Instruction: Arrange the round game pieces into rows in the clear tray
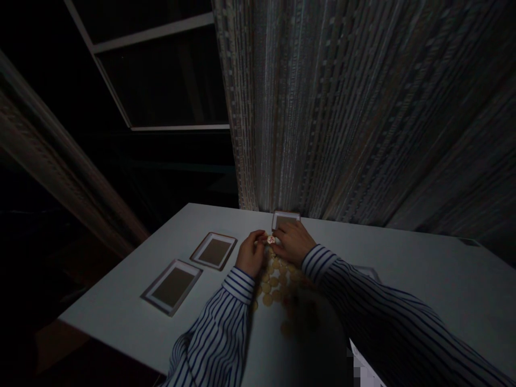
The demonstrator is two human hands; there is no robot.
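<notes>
On my camera feed, both bare hands meet over the middle of the bench (407, 250), sleeved in white cloth with dark blue stripes. My right hand (293, 242) is drawn in narrow, its thumb and fingertips on the right-hand edge of a small pale disc (271, 239) that shows a red mark toward me. My left hand (252, 255) comes in from the other side, fingers curled and the tips right at the disc's left edge; I cannot tell from here whether they pinch it too.

Just below the two hands I see a loose scatter of round yellowish pieces (267, 300), spreading toward my side of the bench. The nearest of them sink into shadow, and I can't make out their faces.

To the left lie two rectangular framed trays with pale rims and brownish middles: the near tray (171, 287) and, farther up, the middle tray (213, 251). The far tray (286, 219) sits just beyond my right hand, which partly covers it. Past my right forearm, a pale-edged object (367, 272) is mostly hidden by the sleeve. Behind the bench hangs a patterned curtain (290, 107), with dark window panes (161, 80) to its left.
</notes>
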